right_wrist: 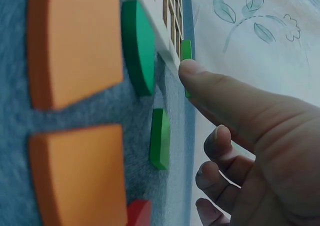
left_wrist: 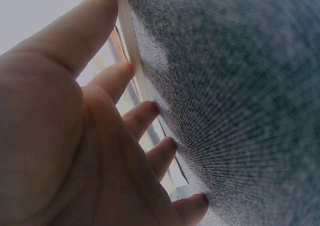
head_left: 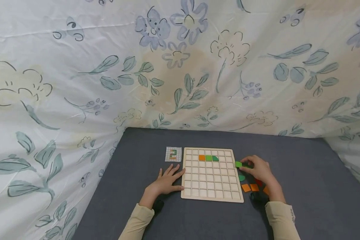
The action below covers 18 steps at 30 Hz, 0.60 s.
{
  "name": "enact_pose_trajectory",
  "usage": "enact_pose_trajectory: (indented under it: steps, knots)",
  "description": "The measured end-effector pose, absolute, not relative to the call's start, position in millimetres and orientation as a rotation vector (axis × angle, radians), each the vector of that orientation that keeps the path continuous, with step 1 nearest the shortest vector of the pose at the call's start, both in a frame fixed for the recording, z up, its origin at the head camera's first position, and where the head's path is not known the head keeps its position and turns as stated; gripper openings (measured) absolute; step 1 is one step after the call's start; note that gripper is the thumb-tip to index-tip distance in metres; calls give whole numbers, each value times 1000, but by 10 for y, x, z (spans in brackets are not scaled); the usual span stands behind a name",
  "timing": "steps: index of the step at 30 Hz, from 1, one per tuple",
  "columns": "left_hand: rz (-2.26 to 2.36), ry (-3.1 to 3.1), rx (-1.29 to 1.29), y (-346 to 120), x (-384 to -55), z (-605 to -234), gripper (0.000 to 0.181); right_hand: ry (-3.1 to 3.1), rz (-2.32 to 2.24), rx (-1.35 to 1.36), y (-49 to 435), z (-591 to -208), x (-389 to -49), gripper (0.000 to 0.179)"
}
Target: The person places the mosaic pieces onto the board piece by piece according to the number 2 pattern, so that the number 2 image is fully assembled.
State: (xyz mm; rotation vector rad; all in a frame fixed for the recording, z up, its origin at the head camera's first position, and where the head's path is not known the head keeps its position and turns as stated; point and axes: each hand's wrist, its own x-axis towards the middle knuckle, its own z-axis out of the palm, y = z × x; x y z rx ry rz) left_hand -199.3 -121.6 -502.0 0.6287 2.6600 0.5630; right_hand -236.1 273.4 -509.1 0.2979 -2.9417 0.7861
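A wooden grid board (head_left: pixel 210 181) lies flat with an orange square tile (head_left: pixel 202 157), a light green tile (head_left: pixel 208 157) and a dark green tile with a rounded corner (head_left: pixel 215 158) side by side in one upper row. Spread along the board's left edge, my left hand (head_left: pixel 165 184) touches it with thumb and a fingertip, its fingers straight in the left wrist view. My right hand (head_left: pixel 259 170) pinches a light green tile (head_left: pixel 238 164) between thumb and finger at the board's right edge. The remaining fingers of that hand curl loosely in the right wrist view.
Right of the board lie a dark green rounded tile (head_left: pixel 241 178), several orange tiles (head_left: pixel 246 188), a red tile (head_left: pixel 258 182) and another green tile (right_wrist: pixel 160 141). A small pattern card (head_left: pixel 173 154) sits at the board's upper left. Flowered cloth (head_left: pixel 180 66) hangs behind the dark tabletop (head_left: pixel 147 146).
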Motion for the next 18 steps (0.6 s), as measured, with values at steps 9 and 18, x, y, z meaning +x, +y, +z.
enact_pose_trajectory:
  steps: [9,18]
  knots:
    - [566,2661,623,-1209,-1993,-5022,72,-2936,795,349,2603,-5088,-2387,26]
    - [565,2662,620,-1196,-2007,-5046,73,-2943,826,371,2528,-5100,-2413,27]
